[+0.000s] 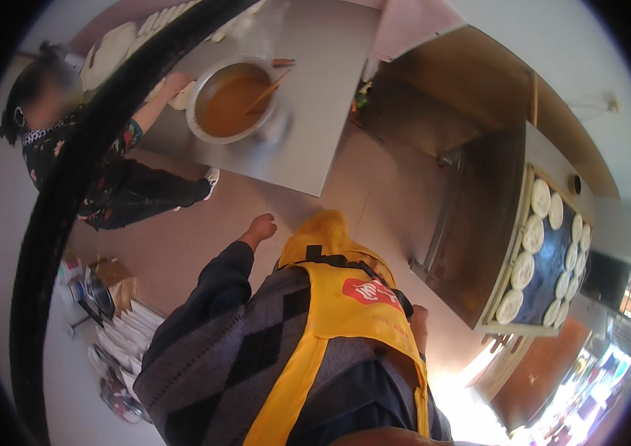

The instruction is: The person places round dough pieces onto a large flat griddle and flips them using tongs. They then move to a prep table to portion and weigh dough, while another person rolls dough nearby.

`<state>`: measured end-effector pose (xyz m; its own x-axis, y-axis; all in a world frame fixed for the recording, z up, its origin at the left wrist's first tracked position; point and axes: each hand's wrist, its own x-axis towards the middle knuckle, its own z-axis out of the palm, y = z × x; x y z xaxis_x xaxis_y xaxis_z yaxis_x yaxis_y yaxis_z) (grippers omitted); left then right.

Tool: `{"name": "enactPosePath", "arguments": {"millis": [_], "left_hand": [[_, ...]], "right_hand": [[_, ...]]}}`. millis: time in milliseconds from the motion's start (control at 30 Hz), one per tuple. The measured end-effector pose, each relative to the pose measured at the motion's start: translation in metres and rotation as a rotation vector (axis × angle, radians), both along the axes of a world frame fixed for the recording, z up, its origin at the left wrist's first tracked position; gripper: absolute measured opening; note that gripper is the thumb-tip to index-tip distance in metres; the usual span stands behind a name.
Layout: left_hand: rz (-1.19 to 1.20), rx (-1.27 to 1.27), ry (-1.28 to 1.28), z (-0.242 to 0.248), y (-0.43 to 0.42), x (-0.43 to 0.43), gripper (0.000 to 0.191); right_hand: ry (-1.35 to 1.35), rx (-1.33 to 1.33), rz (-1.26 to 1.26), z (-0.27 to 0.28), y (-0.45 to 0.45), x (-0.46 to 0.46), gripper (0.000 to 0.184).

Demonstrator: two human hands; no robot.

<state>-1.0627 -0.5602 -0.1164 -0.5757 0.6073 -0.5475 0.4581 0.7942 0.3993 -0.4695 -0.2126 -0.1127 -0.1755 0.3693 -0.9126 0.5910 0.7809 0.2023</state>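
Observation:
My left hand hangs beside my yellow apron, over the tiled floor. Its fingers are curled in, and I see nothing in them. My right hand is down at my other side, partly covered by the apron's edge, so its fingers are hard to make out. Ahead of me stands a metal-topped table. On it sits a large metal bowl of orange-brown liquid, with a wooden stick leaning in it. To my right, several round flatbreads lie on a dark griddle.
A co-worker stands at the table's left, one hand by a dough piece. Pale dough lies along the table's far side. White sacks and a cardboard box stand at left. A black strap crosses the view.

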Motion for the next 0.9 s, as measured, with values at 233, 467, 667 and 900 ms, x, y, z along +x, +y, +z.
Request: {"name": "enactPosePath", "arguments": {"millis": [233, 467, 667, 900], "left_hand": [[0.243, 0.016, 0.012, 0.01, -0.029, 0.045, 0.039], [0.422, 0.048, 0.088, 0.022, -0.053, 0.125, 0.037], [0.854, 0.197, -0.003, 0.057, -0.075, 0.138, 0.038], [1.194, 0.621, -0.13, 0.145, -0.028, 0.023, 0.034]], "right_hand": [[0.218, 0.069, 0.232, -0.016, 0.102, -0.042, 0.032], [0.276, 0.089, 0.487, -0.048, 0.219, -0.115, 0.021], [0.311, 0.082, 0.639, -0.045, 0.229, -0.214, 0.015], [0.554, -0.015, 0.569, -0.033, 0.21, -0.284, 0.014]]}}
